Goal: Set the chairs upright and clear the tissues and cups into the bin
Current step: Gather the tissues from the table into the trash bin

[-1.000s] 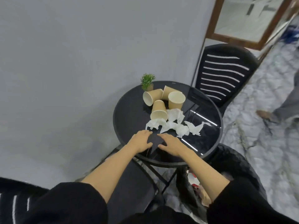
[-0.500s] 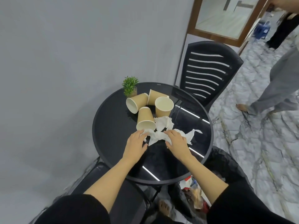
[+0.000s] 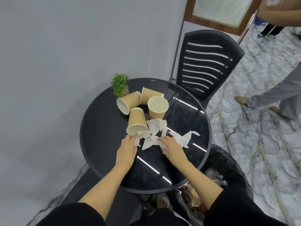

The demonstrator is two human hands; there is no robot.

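Task status: the black slatted chair (image 3: 206, 62) at the far side of the round glass table (image 3: 101, 144) stands upright; a dark seat surface shows below the near table edge, but its posture cannot be confirmed. Clearing is at its first stage. Four paper cups remain on the table: one upright cup (image 3: 157, 107) and three tipped cups (image 3: 137, 121) lying around it, all beside the small potted plant (image 3: 120, 86). The crumpled white tissues (image 3: 157, 127) lie in a loose cluster just in front of the cups. The black-lined bin (image 3: 231, 162) stands on the floor at the right near edge of the table, already holding some refuse; no table item appears to have gone in yet. The left hand (image 3: 127, 150) has its fingers curled onto the leftmost tissue; the right hand (image 3: 172, 147) has its fingers closing on a centre tissue, with another tissue under its outer edge. Compared with half a second earlier, both hands sit slightly deeper in the pile and the tissues are bunched closer together; the cups have not shifted.
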